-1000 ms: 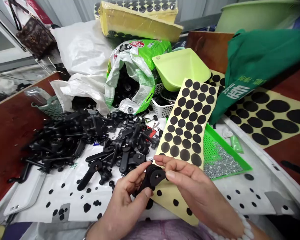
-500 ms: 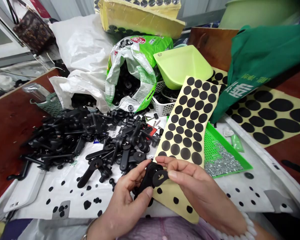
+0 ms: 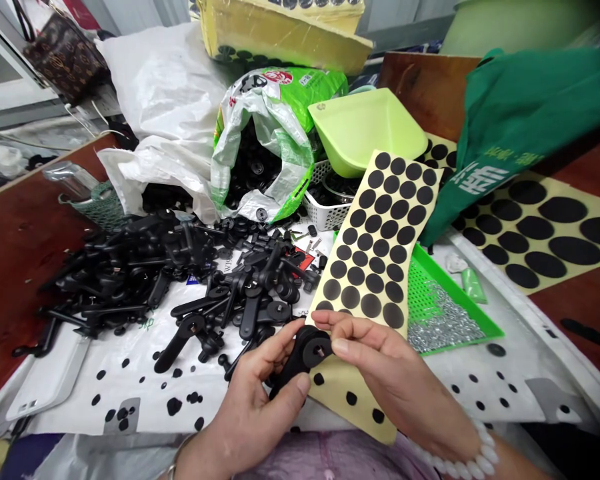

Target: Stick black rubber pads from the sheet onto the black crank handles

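My left hand (image 3: 250, 403) grips a black plastic bracket arm (image 3: 293, 363) with a round end, held above the table's front. On that round end lies a black round sticker pad (image 3: 312, 352) with a small hole, through which a bit of metal shows. My right hand (image 3: 387, 373), wearing a white bead bracelet, pinches the pad's right edge between thumb and fingers. Just behind both hands is a cream backing sheet (image 3: 365, 273) with rows of black round pads. Similar black bracket arms (image 3: 180, 343) lie loose to the left.
A heap of black plastic parts (image 3: 130, 273) covers the left. Behind stand a green-and-white bag (image 3: 300, 107) and a light green scoop (image 3: 370, 130). On the right are a green tray (image 3: 485, 323) of small metal pieces, a green cloth (image 3: 535, 120) and another pad sheet (image 3: 585, 257).
The pad, bent up and tilted half a second ago, now lies flatter over the bracket arm's round end, its hole over the metal bit. Both hands stay nearly in place.
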The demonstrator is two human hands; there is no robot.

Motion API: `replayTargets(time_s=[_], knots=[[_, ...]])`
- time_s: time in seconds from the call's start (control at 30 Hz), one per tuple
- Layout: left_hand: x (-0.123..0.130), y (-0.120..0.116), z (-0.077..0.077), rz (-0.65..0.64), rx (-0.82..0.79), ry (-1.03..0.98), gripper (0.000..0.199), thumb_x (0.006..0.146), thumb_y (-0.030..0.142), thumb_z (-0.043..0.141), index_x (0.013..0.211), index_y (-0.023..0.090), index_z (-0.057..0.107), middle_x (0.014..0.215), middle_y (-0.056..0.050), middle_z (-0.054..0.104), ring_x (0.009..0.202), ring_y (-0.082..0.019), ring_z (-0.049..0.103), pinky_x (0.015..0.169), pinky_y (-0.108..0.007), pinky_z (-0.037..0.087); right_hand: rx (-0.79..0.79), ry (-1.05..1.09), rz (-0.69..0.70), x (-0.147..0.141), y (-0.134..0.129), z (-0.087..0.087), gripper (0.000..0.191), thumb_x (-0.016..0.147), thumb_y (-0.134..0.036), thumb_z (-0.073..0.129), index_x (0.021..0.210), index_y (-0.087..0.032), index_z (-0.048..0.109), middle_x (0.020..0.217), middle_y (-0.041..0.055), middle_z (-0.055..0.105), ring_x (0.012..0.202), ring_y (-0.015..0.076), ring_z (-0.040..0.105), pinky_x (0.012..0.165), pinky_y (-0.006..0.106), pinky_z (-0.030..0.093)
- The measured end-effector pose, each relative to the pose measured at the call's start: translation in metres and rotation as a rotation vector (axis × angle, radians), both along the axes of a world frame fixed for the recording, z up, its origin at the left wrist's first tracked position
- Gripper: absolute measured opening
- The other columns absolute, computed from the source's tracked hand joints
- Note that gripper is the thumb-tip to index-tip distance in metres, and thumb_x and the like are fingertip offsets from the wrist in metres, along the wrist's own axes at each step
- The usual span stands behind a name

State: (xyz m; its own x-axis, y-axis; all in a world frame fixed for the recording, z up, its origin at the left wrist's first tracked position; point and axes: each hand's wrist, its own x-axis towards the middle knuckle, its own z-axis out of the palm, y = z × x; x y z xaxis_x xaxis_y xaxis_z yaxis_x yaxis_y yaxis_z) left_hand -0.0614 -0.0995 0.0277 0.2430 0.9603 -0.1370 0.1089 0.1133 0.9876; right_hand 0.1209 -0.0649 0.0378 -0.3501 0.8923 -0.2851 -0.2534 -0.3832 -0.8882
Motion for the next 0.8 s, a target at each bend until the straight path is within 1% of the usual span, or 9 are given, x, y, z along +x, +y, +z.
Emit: replayTargets(time_s=[0.1,0.27,0.37,0.47,0.67,0.8], knots=[[0.0013,0.0012,0.0008,0.006,0.011,0.0,0.049,0.085,0.026,0.057,0.133,0.023,0.046,0.122,-0.008,0.062,0.105,-0.022,0.059,0.094,-0.032,0.045,0.01,-0.026,0.001,0.0007,-0.0002,-0.0027,0.017,0.077,-0.032,0.067,0.067,-0.019,0.061,0.119,0.0079,0.058,0.125,0.0265,0.041,0.106,0.044,0.025],[0.0039,0.0034,0.0018,0.019,0.001,-0.007,0.044,0.086,0.026,0.057,0.129,0.025,0.05,0.118,-0.005,0.064,0.101,-0.019,0.061,0.086,-0.026,0.048,0.027,-0.047,0.002,0.0007,-0.0007,-0.0068,0.017,0.079,-0.031,0.066,0.069,-0.019,0.061,0.122,0.0079,0.056,0.125,0.0268,0.04,0.106,0.045,0.023],[0.005,0.0039,0.0013,0.029,-0.018,-0.016,0.043,0.086,0.027,0.057,0.129,0.025,0.05,0.113,-0.005,0.066,0.094,-0.017,0.062,0.08,-0.024,0.049,0.031,-0.058,0.002,-0.0002,-0.0005,-0.0082,0.017,0.079,-0.031,0.065,0.068,-0.019,0.06,0.122,0.0073,0.056,0.125,0.0263,0.039,0.106,0.045,0.022],[0.0054,0.0042,0.0012,0.037,-0.029,-0.017,0.042,0.086,0.028,0.056,0.128,0.024,0.051,0.108,-0.004,0.068,0.085,-0.015,0.063,0.075,-0.023,0.049,0.026,-0.067,-0.004,-0.001,0.0005,-0.0087,0.018,0.08,-0.031,0.065,0.067,-0.019,0.06,0.122,0.0061,0.056,0.125,0.0263,0.04,0.106,0.045,0.022],[0.0055,0.0055,-0.0017,0.055,-0.02,0.005,0.041,0.087,0.03,0.055,0.127,0.022,0.052,0.101,-0.005,0.068,0.078,-0.014,0.06,0.072,-0.023,0.049,0.041,-0.088,-0.02,-0.0023,0.0018,-0.0095,0.017,0.08,-0.029,0.064,0.067,-0.018,0.061,0.123,0.0067,0.056,0.122,0.0271,0.044,0.106,0.045,0.023],[0.0048,0.0049,-0.0059,0.066,-0.03,0.025,0.043,0.088,0.031,0.053,0.129,0.02,0.05,0.088,-0.004,0.067,0.072,-0.014,0.057,0.067,-0.023,0.048,0.059,-0.124,-0.009,-0.004,0.0021,-0.0097,0.017,0.08,-0.029,0.063,0.068,-0.018,0.06,0.124,0.0066,0.056,0.122,0.0262,0.044,0.105,0.044,0.024]])
